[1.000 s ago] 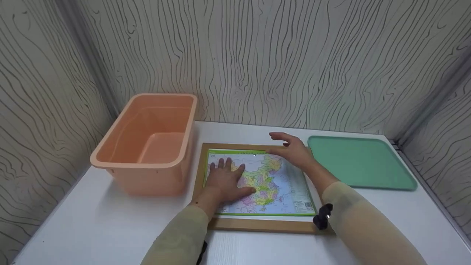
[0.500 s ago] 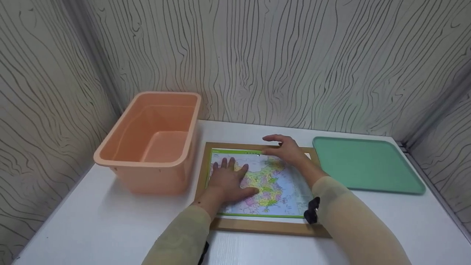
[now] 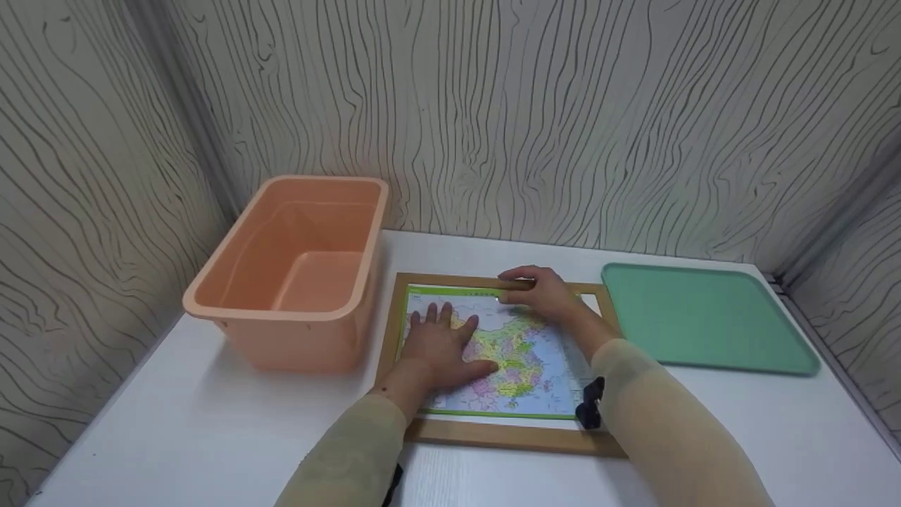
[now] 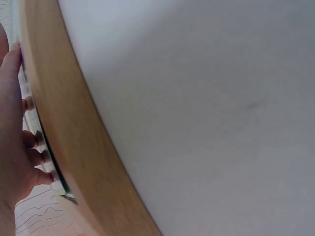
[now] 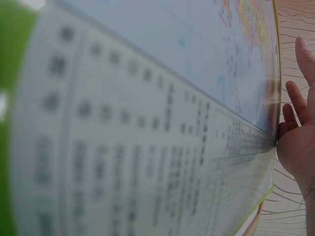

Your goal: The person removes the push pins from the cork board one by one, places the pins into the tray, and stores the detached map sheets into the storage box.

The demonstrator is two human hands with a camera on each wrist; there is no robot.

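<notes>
A colourful map sheet (image 3: 524, 355) lies inside a wooden frame (image 3: 507, 436) on the white table (image 3: 176, 422). My left hand (image 3: 440, 345) rests flat on the map's left half, fingers spread. My right hand (image 3: 538, 292) lies at the map's top edge, its fingers pointing left over the frame's far bar and the thumb on the map. The right wrist view is filled by the blurred map (image 5: 147, 123), with the right hand's fingers (image 5: 295, 103) fairly straight at its far edge. Seen from the left wrist, the frame's bar (image 4: 64, 123) runs beside my left hand (image 4: 15, 132).
An empty orange plastic bin (image 3: 281, 310) stands just left of the frame. To the frame's right a flat green tray (image 3: 697, 317) lies near the table's right edge. Patterned walls close in on the back and both sides. White strips of backing (image 3: 590, 304) show inside the frame.
My right hand has come down and leftward from above the map's upper right corner onto its top edge. The left hand has stayed flat on the map.
</notes>
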